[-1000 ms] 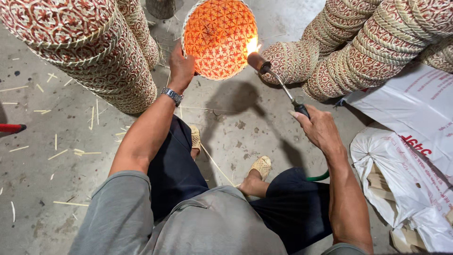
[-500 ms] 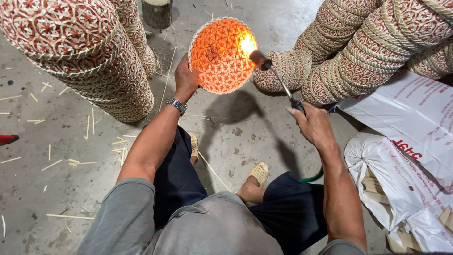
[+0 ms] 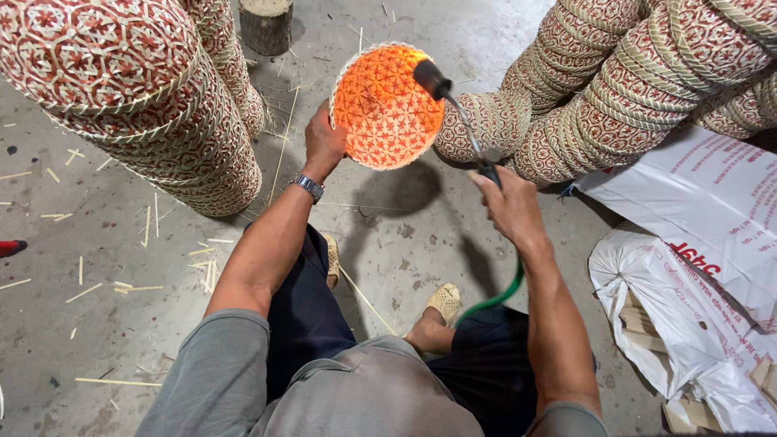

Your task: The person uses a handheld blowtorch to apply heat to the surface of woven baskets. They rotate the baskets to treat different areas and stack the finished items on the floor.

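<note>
My left hand (image 3: 322,144) grips the left rim of a round woven basket (image 3: 387,105), patterned red and pale, held up facing me and glowing orange. My right hand (image 3: 508,204) is shut on the handle of a gas torch (image 3: 460,113). Its thin metal neck rises to a dark nozzle in front of the basket's upper right edge. No flame shows at the nozzle now. A green hose (image 3: 495,297) runs down from the torch past my right forearm. A wristwatch (image 3: 307,187) sits on my left wrist.
Tall stacks of the same woven baskets lie at the left (image 3: 121,89) and at the upper right (image 3: 647,81). White plastic sacks (image 3: 696,267) sit at the right. A wooden stump (image 3: 265,24) stands at the top. Bamboo splinters litter the concrete floor (image 3: 105,275).
The bright flame seen at the basket's upper right has gone. The torch nozzle has lifted in front of the basket, and the basket looks closer and larger.
</note>
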